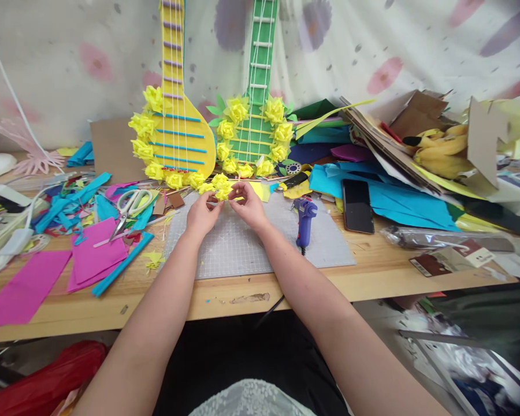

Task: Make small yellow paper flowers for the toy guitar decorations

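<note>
Between my two hands, above the far part of a grey cutting mat [234,248], is a yellow paper flower [221,193]. My left hand [203,215] pinches it from the left with curled fingers. From the right, the thumb and fingertips of my right hand [248,207] close on its edge. Just behind stand a yellow paper guitar [190,133] and a green paper guitar [257,130], both strung with white and ringed with yellow flowers. On the mat's right side a blue glue gun [305,222] stands upright.
White-handled scissors [132,208] lie left among coloured scraps and pink paper sheets [26,286]. A black phone [357,206] rests on blue paper [411,202] at the right. Behind it are stacked cardboard [385,141] and bananas [442,153]. The wooden table's front edge [238,297] is close to me.
</note>
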The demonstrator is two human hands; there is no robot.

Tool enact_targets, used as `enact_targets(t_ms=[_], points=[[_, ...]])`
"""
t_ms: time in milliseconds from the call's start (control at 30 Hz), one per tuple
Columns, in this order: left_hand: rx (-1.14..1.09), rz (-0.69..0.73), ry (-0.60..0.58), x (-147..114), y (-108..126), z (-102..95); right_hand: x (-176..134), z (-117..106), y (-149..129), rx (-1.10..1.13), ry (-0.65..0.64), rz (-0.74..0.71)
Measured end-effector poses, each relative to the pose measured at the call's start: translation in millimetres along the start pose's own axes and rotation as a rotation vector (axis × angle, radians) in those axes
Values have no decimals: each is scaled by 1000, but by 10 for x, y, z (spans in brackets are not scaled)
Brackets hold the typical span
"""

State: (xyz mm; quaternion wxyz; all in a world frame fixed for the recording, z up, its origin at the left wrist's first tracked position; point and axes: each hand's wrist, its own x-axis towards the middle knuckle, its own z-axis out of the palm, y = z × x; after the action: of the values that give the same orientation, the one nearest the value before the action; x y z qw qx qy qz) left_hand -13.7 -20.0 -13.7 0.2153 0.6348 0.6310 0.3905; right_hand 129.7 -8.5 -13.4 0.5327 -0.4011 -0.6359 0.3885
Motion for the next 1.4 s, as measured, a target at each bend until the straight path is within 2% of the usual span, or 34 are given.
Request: enact_targets(t_ms=[367, 533, 733, 1033, 1100, 1200, 1300, 1400], points=[[33, 22, 16, -13, 38, -12, 6, 4, 22, -23, 21, 1], [42, 39, -4, -36, 54, 4, -9, 5, -1, -120, 39, -2], [51, 242, 213, -102, 140, 32, -38, 11, -63, -255, 37, -22], [60, 303, 289, -106, 174, 36, -56, 43, -102, -311, 27, -107], [49, 250, 339, -103, 167, 46, -59, 49, -94, -328, 29, -134], [-14, 56, 372, -101, 177, 83, -67, 55, -93, -385, 19, -178], [-236, -138, 227, -100, 235, 139, -75, 53, -115, -447, 18, -220], [-613, -309, 73, -101, 331, 169, -70, 38, -146, -499, 26, -238]])
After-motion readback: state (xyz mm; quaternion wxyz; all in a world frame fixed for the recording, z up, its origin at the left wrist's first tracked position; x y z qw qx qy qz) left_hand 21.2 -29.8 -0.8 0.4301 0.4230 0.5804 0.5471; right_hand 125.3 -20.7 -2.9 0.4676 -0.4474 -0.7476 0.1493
